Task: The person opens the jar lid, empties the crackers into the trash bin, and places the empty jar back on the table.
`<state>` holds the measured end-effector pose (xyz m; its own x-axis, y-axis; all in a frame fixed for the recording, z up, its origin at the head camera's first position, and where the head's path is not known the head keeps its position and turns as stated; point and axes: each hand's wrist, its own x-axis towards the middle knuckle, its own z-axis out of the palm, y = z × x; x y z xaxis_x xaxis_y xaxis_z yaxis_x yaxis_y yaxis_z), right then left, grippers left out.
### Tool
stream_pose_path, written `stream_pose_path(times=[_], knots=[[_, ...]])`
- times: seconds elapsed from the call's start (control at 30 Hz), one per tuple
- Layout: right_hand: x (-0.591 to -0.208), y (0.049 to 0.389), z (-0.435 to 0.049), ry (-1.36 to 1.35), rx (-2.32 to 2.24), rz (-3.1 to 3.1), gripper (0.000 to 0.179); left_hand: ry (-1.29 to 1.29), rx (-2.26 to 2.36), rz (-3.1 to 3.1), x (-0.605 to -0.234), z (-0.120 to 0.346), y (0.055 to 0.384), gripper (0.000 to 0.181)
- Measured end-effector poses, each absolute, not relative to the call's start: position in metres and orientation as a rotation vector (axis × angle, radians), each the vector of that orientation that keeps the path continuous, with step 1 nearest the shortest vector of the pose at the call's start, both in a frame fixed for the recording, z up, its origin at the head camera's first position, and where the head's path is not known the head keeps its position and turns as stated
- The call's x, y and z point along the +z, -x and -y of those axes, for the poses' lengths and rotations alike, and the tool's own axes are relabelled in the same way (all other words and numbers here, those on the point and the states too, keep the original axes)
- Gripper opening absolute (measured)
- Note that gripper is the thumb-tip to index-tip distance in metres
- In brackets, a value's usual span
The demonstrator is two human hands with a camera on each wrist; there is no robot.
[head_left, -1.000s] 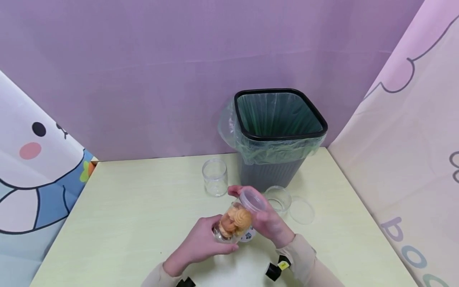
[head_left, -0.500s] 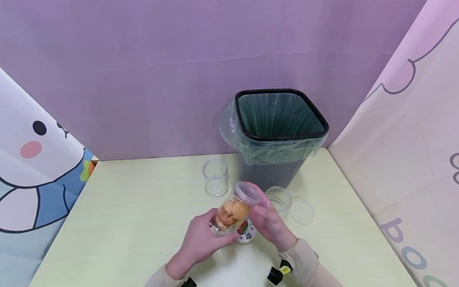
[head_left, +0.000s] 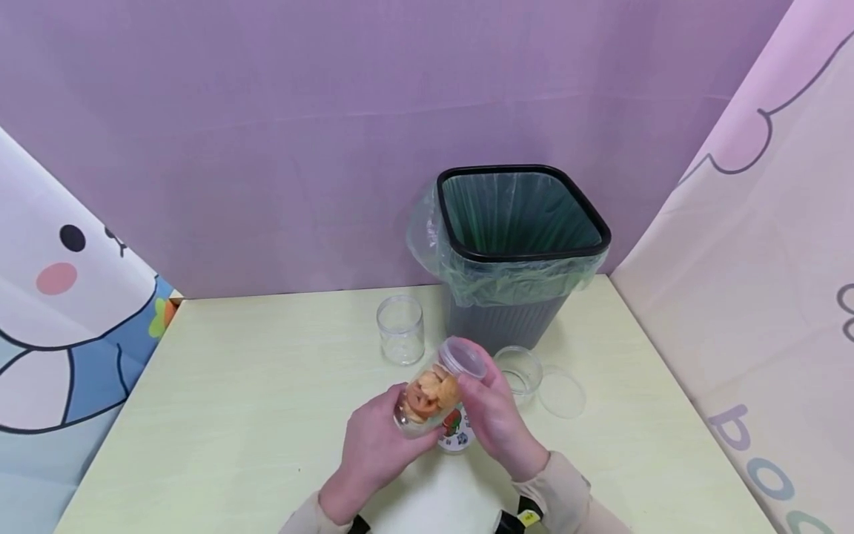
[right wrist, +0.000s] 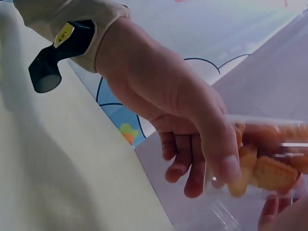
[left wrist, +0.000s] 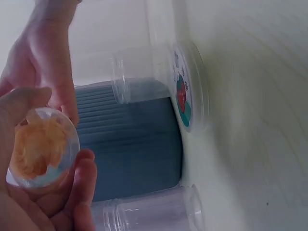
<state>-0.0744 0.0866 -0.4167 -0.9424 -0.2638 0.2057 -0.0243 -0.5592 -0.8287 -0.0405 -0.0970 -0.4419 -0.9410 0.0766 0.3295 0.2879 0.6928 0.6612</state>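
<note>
My left hand (head_left: 380, 437) grips the lower part of a clear plastic jar (head_left: 462, 357), which is tilted with its mouth up toward the right. Golden cookies (head_left: 430, 393) fill much of it. My right hand (head_left: 497, 415) holds the jar near its rim, thumb in front and some fingers behind. In the right wrist view the thumb lies over the jar end beside the cookies (right wrist: 274, 173), while several fingers bend past the rim. Below the jar, a round lid printed with a strawberry (head_left: 457, 436) lies on the table, partly hidden by the left thumb.
A grey bin (head_left: 503, 322) lined with a green bag stands at the back right. In front of it are a clear jar (head_left: 400, 334), a shorter clear container (head_left: 518, 371) and a thin clear disc (head_left: 563, 391). Curtains border the pale table (head_left: 233, 386).
Both hands have shifted slightly up with the jar, uncovering more of the printed lid. The right hand's thumb has come round to the front of the jar near the rim.
</note>
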Motion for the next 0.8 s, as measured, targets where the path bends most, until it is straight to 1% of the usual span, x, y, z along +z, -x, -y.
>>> stream_pose_path(times=[0.1, 0.23, 0.4, 0.5, 0.63, 0.73, 0.8], knots=[[-0.417, 0.076, -0.092, 0.572, -2.568, -1.376, 0.046, 0.351, -1.268, 2.669, -0.440, 0.101, 0.040, 0.058], [-0.417, 0.083, -0.102, 0.797, -2.443, -1.304, 0.048, 0.493, -1.548, 2.701, -0.437, 0.107, 0.040, 0.054], [-0.415, 0.096, -0.112, 1.105, -2.208, -1.184, 0.062, 0.759, -1.711, 2.686, -0.436, 0.115, 0.040, 0.044], [-0.415, 0.102, -0.116, 1.242, -2.104, -1.120, 0.069, 0.898, -1.748, 2.670, -0.436, 0.116, 0.041, 0.044], [-0.417, 0.104, -0.120, 1.292, -2.058, -1.072, 0.073, 0.966, -1.761, 2.658, -0.436, 0.117, 0.042, 0.044], [-0.419, 0.103, -0.120, 1.248, -2.085, -1.051, 0.078, 0.908, -1.756, 2.654, -0.436, 0.116, 0.042, 0.043], [-0.421, 0.102, -0.120, 1.178, -2.127, -1.059, 0.080, 0.821, -1.758, 2.657, -0.436, 0.116, 0.041, 0.043]])
